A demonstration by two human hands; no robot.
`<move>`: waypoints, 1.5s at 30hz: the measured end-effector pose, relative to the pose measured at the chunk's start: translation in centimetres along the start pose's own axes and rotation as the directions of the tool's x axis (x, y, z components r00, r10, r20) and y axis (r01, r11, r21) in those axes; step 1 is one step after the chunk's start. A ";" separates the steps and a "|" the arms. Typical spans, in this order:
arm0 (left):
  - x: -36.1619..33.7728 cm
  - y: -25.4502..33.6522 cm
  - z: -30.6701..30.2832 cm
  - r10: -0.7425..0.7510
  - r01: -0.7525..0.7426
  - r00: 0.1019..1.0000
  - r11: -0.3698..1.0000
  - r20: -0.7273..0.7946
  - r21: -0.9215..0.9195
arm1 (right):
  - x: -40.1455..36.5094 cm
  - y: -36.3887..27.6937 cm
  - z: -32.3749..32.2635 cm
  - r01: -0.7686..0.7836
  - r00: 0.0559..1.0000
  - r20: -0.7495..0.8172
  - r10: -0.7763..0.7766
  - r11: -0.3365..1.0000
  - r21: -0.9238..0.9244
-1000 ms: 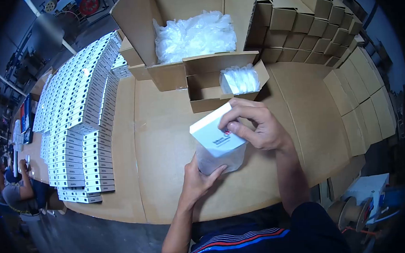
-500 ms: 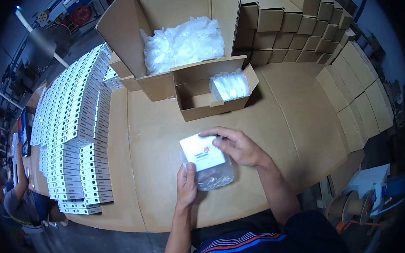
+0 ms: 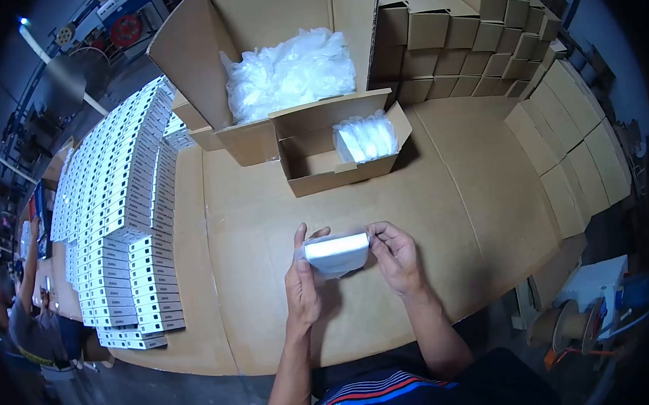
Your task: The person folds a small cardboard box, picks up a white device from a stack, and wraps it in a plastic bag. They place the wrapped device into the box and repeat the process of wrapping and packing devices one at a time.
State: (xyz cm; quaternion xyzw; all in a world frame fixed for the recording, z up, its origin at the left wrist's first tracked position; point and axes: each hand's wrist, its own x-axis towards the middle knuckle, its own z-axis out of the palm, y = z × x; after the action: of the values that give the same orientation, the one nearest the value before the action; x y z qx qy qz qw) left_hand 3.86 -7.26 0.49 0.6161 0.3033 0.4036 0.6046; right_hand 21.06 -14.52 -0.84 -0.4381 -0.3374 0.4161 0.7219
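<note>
My left hand [image 3: 303, 280] is gripping the bagged box [image 3: 337, 253] above the near worktop [image 3: 257, 316]; my right hand [image 3: 399, 261] is pinching its right end, near the carton [image 3: 316, 181].

The white box [image 3: 337, 252] has a smooth, matt paper-like face inside a thin, slightly glossy clear bag [image 3: 333, 275] of plastic, above a tabletop [image 3: 265, 198] faced with matt, creased brown cardboard. Toward 12 o'clock, the large carton [image 3: 185, 59] of plain matt cardboard holds crumpled, shiny plastic film [image 3: 288, 76], while at 9 o'clock the stacked boxes [image 3: 119, 206] look smooth and white, and at 6 o'clock the dark shirt [image 3: 393, 393] is soft, matt cloth.
</note>
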 end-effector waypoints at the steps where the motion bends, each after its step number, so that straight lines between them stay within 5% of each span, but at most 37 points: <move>1: 0.2 -0.1 0.4 0.048 -0.048 0.999 0.998 -0.006 -0.033 | 0.0 -0.1 0.0 0.008 0.999 0.046 -0.009 1.000 0.026; 4: -0.1 -0.6 1.0 0.111 -0.111 0.994 0.990 -0.006 -0.087 | 0.0 -0.1 0.1 -0.002 0.987 0.157 -0.022 0.989 0.150; 8: -0.4 0.1 1.7 -0.039 0.033 0.996 0.996 -0.086 -0.079 | -0.5 -0.3 1.4 0.014 1.000 0.017 -0.016 0.992 0.124; 12: -0.4 -1.0 1.6 -0.166 0.139 0.976 0.973 -0.139 -0.185 | -0.5 -0.3 3.2 0.178 0.983 0.049 -0.174 0.981 -0.078; 14: -0.7 -1.4 1.3 -0.148 0.120 0.984 0.964 -0.101 -0.238 | -0.7 0.4 2.9 0.101 0.994 -0.026 -0.104 0.990 -0.096; 17: -0.7 -1.9 1.4 -0.074 0.074 0.994 0.997 -0.080 -0.012 | -0.8 -0.3 2.9 0.032 0.993 -0.102 -0.051 0.983 -0.181; 18: -1.2 -1.9 1.2 -0.239 0.228 0.970 0.960 -0.054 -0.160 | -0.8 -0.6 2.9 0.024 0.994 -0.095 -0.048 0.971 -0.237; 22: -1.0 0.1 1.8 -0.439 0.351 0.898 0.742 -0.018 -0.571 | -0.6 -0.6 2.1 0.104 0.992 -0.036 -0.124 0.930 -0.354; 25: -1.0 0.3 1.6 -0.397 0.362 0.914 0.708 0.082 -0.607 | -0.4 -0.7 1.2 0.210 0.978 0.108 -0.181 0.884 -0.417; 28: -1.1 -0.7 1.2 -0.387 0.331 0.922 0.766 0.016 -0.551 | -0.6 -0.5 2.2 0.093 0.990 -0.083 -0.114 0.970 -0.223; 31: -0.5 -0.1 1.3 -0.400 0.324 0.915 0.807 -0.053 -0.495 | -0.1 -1.5 1.8 0.377 0.926 0.106 -0.363 0.860 -0.343; 35: -0.5 0.0 1.0 -0.360 0.310 0.931 0.870 -0.065 -0.382 | 0.5 -3.0 0.0 0.348 0.897 0.426 -0.117 0.781 -0.518; 39: -0.4 -0.2 0.2 -0.317 0.291 0.943 0.935 -0.106 -0.203 | 1.3 -3.3 -0.7 0.261 0.921 0.387 -0.031 0.788 -0.558; 40: -0.3 1.2 0.7 -0.358 0.313 0.926 0.905 -0.120 -0.288 | 1.5 -3.4 -0.9 0.290 0.914 0.405 -0.040 0.762 -0.579; 43: 0.2 0.9 -0.3 -0.211 0.199 0.969 0.975 -0.129 -0.098 | 1.4 -4.3 -0.4 0.158 0.933 0.345 0.099 0.750 -0.642; 44: -0.1 1.3 -0.3 -0.337 0.297 0.938 0.901 -0.081 -0.316 | 1.4 -4.1 -0.3 0.143 0.941 0.326 0.097 0.758 -0.637; 45: -0.1 2.5 -0.3 -0.297 0.265 0.953 0.915 -0.062 -0.306 | 1.3 -3.8 -0.2 0.125 0.948 0.304 0.096 0.766 -0.631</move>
State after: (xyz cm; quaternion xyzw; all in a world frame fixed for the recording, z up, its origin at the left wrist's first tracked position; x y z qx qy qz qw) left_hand 3.26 -7.38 2.89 0.4467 0.3574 0.3857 0.7239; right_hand 22.94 -14.46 2.70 -0.5827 -0.5746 0.3347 0.4672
